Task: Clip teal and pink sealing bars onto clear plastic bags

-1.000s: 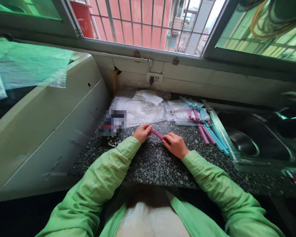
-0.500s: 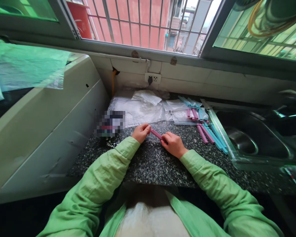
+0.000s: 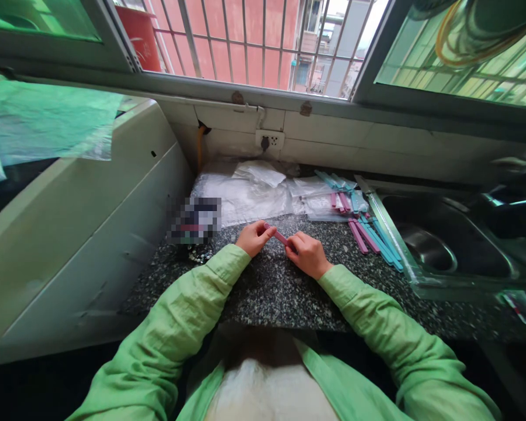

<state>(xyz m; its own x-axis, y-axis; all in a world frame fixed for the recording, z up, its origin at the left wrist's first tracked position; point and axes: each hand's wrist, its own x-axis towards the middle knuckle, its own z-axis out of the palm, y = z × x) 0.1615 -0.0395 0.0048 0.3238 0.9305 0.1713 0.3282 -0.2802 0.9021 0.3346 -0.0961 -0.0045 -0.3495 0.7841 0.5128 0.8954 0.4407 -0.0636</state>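
Both hands pinch one slim pink plastic clip stick [image 3: 281, 237] over the speckled granite counter [image 3: 267, 292]: left hand [image 3: 254, 238] closed on one end, right hand [image 3: 307, 255] on the other.

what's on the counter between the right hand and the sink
In the head view, a loose bunch of pink and blue sticks lies on the speckled counter between the right hand, which holds a pink stick, and the sink.

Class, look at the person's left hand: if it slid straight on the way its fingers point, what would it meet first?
Probably the right hand, along the pink strip that the left hand holds; depth is unclear.
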